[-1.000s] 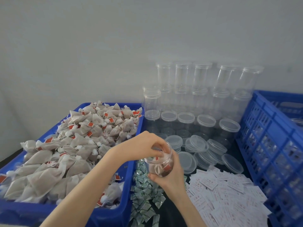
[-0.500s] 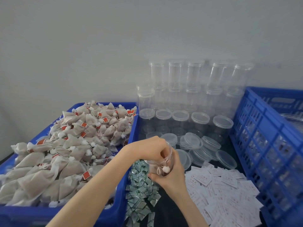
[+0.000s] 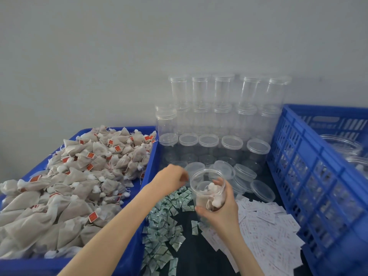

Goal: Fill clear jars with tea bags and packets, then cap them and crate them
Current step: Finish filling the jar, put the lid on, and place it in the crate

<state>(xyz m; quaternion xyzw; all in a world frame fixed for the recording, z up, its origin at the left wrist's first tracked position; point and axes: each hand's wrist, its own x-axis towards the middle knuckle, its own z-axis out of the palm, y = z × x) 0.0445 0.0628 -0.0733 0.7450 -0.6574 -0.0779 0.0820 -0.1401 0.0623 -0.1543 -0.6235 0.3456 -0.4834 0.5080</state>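
My right hand [image 3: 223, 213] grips a clear open jar [image 3: 207, 181] from below and behind, above the dark table. Several tea bags lie inside the jar. My left hand [image 3: 171, 179] hovers just left of the jar's mouth, out of it, blurred, fingers loosely curled with nothing seen in them. A heap of beige tea bags [image 3: 79, 176] with red tags fills the blue bin [image 3: 148, 172] on the left. Small green packets [image 3: 165, 226] lie under my left forearm, and white packets [image 3: 268, 222] are spread on the right.
Capped empty jars [image 3: 219, 116] are stacked against the wall behind. Loose clear lids [image 3: 244, 176] lie in front of them. A tall blue crate [image 3: 318, 176] stands at the right with capped jars inside.
My left hand has come out of the jar's mouth and moved to the left. The right hand has tilted the jar more upright, so its open rim now shows.
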